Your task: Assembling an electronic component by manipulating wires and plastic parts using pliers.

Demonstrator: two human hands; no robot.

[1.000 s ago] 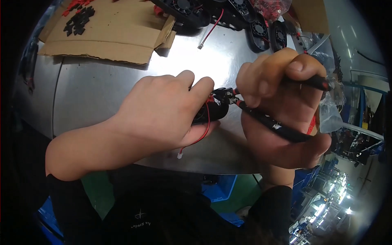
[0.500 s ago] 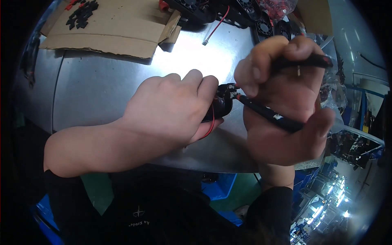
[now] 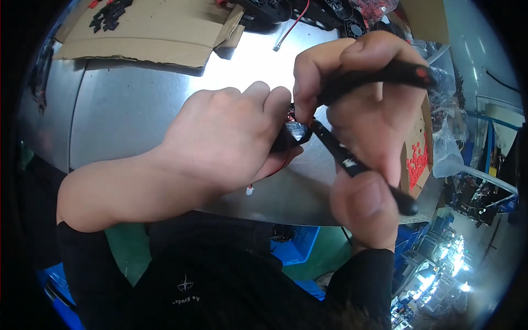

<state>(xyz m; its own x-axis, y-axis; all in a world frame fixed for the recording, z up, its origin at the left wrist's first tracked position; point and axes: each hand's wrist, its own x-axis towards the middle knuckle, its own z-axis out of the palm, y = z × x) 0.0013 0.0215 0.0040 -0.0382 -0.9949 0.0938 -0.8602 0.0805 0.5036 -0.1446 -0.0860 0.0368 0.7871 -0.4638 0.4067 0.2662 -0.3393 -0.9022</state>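
My left hand (image 3: 225,137) is closed around a small black plastic housing (image 3: 282,138), whose body mostly lies under the fingers. A thin red wire runs down from it, and a small white connector (image 3: 250,191) shows below the wrist. In my right hand (image 3: 374,121) are black-handled pliers (image 3: 338,151), their handles spread apart between fingers and thumb. The pliers' jaws reach the housing's right side beside my left fingertips; my right fingers partly hide them, so I cannot tell what they grip.
A cardboard box (image 3: 137,47) with black pieces (image 3: 110,16) lies at the far left. Black fans (image 3: 355,27) and a red wire with a connector (image 3: 276,48) lie at the back. On the right, another box holds small red pieces (image 3: 418,165). A blue crate (image 3: 297,247) stands below the table.
My right hand has moved left and slightly up with the pliers, closer to my left hand. The red pieces in the right-hand box have come into view. The left hand still grips the housing.
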